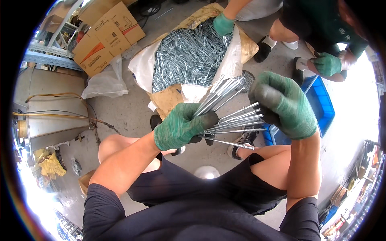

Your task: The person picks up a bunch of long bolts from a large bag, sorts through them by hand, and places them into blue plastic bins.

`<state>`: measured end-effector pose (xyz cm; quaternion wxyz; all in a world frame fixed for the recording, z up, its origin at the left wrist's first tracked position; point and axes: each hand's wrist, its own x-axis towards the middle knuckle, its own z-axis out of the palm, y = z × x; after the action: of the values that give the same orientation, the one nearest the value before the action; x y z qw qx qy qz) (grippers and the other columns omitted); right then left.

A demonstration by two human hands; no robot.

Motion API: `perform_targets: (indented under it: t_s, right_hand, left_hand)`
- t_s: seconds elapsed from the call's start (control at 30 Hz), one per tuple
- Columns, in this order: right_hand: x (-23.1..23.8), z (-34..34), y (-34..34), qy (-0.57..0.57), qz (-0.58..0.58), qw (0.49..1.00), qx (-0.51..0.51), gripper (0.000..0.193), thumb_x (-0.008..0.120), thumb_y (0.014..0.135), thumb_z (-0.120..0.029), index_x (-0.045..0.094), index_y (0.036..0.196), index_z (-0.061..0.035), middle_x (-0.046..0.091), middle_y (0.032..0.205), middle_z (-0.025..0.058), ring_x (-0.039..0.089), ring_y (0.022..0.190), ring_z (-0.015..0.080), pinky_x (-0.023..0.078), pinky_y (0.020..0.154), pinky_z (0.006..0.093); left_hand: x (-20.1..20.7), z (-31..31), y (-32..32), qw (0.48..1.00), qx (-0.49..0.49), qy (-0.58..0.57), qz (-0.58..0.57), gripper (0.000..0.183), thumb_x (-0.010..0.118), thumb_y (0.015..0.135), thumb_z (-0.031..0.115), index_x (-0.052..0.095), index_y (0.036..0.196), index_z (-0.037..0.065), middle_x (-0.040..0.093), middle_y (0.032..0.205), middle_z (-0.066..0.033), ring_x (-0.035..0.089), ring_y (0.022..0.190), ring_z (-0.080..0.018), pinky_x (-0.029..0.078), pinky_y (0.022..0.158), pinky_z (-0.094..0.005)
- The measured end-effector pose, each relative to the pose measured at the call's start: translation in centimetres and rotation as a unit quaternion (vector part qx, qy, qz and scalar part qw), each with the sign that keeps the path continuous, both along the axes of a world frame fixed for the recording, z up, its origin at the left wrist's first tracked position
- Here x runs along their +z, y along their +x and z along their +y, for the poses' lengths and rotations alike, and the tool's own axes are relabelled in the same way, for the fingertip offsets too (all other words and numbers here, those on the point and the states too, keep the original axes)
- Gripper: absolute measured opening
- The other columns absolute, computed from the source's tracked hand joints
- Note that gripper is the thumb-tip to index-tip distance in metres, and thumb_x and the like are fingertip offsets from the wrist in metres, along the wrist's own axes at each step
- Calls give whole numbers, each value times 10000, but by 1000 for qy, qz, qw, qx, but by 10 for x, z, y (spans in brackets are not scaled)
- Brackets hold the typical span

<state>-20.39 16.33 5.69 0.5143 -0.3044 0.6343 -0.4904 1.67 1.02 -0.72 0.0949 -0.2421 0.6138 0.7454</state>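
My left hand (179,125), in a green glove with dark fingertips, is closed round a fanned bundle of long thin silver bolts (220,96). Some point up and away, others stick out to the right, with their heads at the outer ends. My right hand (290,105), gloved alike, is raised just right of the bolt heads. Its fingers are curled, and whatever may be inside them is hidden. Beyond my hands, a large heap of similar bolts (189,56) lies in an opened white and brown sack (141,66) on the floor.
Another person's green-gloved hand (223,25) reaches into the heap; a further gloved hand (326,64) is at the upper right. A blue plastic crate (321,102) stands right of my right hand. Cardboard boxes (106,40), a plastic bag (106,82) and a metal cabinet (56,106) with hoses are left.
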Motion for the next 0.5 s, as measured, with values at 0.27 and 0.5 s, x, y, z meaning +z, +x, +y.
perform_targets:
  t_s: [0.27, 0.5]
  right_hand:
    - [-16, 2, -3, -77, -140, 987, -15, 284, 580, 965, -200, 630, 1158, 3, 627, 837, 35, 496, 577, 51, 354, 470, 185]
    - [-22, 0, -6, -83, -151, 985, 3, 245, 584, 976, -169, 628, 1147, 1, 672, 894, 62, 506, 592, 47, 366, 476, 184]
  left_hand:
    - [5, -2, -1, 999, -31, -9, -8, 445, 594, 1005, 420, 691, 949, -10, 710, 756, -74, 641, 660, -100, 466, 543, -248]
    - [5, -2, -2, 999, -29, 19, -11, 426, 595, 1011, 397, 690, 946, -13, 707, 768, -75, 646, 666, -111, 471, 550, -251]
